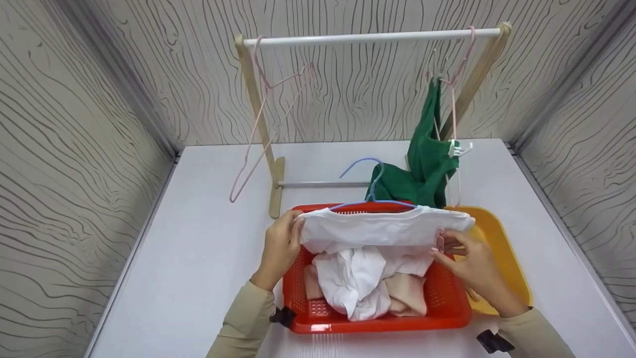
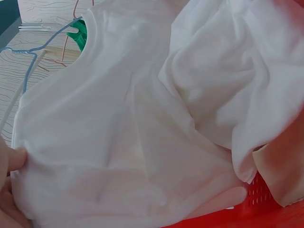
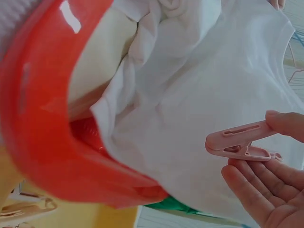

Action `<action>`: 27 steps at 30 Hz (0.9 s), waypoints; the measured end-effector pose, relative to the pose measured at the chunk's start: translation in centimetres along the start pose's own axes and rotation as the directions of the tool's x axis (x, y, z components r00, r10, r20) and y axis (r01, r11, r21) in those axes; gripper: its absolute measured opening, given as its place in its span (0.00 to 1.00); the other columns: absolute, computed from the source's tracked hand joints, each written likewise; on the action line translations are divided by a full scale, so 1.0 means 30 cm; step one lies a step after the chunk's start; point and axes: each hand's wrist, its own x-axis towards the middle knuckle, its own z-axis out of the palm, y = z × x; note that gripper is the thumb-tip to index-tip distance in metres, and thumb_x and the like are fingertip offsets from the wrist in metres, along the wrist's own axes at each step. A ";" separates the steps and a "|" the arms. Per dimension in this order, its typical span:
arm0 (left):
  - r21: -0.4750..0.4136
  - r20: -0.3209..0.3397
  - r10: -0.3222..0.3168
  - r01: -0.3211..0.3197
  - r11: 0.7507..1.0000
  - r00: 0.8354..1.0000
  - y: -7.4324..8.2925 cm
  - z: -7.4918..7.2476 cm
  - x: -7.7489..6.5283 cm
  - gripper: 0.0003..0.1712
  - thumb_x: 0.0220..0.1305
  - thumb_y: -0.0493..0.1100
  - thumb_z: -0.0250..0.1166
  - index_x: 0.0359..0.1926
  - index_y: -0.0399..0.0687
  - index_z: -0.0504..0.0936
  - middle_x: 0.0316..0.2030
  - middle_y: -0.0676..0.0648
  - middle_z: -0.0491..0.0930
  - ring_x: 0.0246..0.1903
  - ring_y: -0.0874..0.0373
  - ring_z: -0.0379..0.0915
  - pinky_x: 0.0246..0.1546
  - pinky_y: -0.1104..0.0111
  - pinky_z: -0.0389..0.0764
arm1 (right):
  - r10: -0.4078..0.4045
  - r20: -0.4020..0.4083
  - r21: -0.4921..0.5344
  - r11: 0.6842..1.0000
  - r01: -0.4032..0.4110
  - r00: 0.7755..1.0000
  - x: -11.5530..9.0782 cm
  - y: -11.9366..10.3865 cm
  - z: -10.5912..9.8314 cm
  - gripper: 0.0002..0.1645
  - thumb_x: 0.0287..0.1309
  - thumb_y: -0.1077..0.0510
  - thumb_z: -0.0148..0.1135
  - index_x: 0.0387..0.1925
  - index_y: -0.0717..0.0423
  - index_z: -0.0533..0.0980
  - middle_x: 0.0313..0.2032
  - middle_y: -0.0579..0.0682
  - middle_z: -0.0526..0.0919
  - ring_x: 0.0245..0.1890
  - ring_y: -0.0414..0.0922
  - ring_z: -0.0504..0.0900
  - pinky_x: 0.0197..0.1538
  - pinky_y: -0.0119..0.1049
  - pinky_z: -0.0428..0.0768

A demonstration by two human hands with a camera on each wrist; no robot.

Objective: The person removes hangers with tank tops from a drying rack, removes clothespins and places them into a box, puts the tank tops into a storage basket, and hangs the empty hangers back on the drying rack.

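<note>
A white shirt (image 1: 367, 227) hangs on a blue hanger (image 1: 373, 195), whose hook sticks up above the neckline; its lower part droops into a red basket (image 1: 377, 325). My left hand (image 1: 281, 246) pinches the shirt's left shoulder between thumb and fingers. At the other shoulder, my right hand (image 1: 469, 258) holds a pink clothespin (image 3: 240, 140) between thumb and fingertips, in front of the white cloth. The right wrist view shows the clothespin side-on, apart from the shirt's edge. Most of the hanger's arms are hidden inside the shirt.
Behind stands a wooden rack with a white rod (image 1: 372, 37). A bare pink hanger (image 1: 263, 99) hangs at its left, a green garment (image 1: 427, 154) with a white clip at its right. Beige cloth (image 1: 407, 293) lies in the basket. A yellow bin (image 1: 502, 258) holding clothespins sits to the right.
</note>
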 end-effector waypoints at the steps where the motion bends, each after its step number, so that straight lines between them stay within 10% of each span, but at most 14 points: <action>1: -0.001 0.002 -0.002 0.002 1.000 1.000 0.000 0.000 0.000 0.02 0.65 0.33 0.60 0.37 0.36 0.77 0.30 0.43 0.82 0.30 0.55 0.78 0.33 0.63 0.82 | 0.004 0.001 -0.001 1.000 -0.004 1.000 0.000 0.008 -0.004 0.24 0.45 0.65 0.73 0.47 0.66 0.78 0.35 0.58 0.86 0.35 0.53 0.85 0.37 0.41 0.86; 27: 0.005 -0.011 -0.014 0.014 1.000 1.000 -0.003 -0.002 -0.001 0.02 0.66 0.33 0.59 0.36 0.36 0.76 0.28 0.44 0.81 0.27 0.59 0.74 0.31 0.66 0.81 | 0.196 0.109 -0.102 0.977 -0.185 0.974 -0.001 0.151 -0.074 0.29 0.53 0.55 0.71 0.51 0.71 0.74 0.40 0.66 0.84 0.41 0.60 0.86 0.39 0.39 0.86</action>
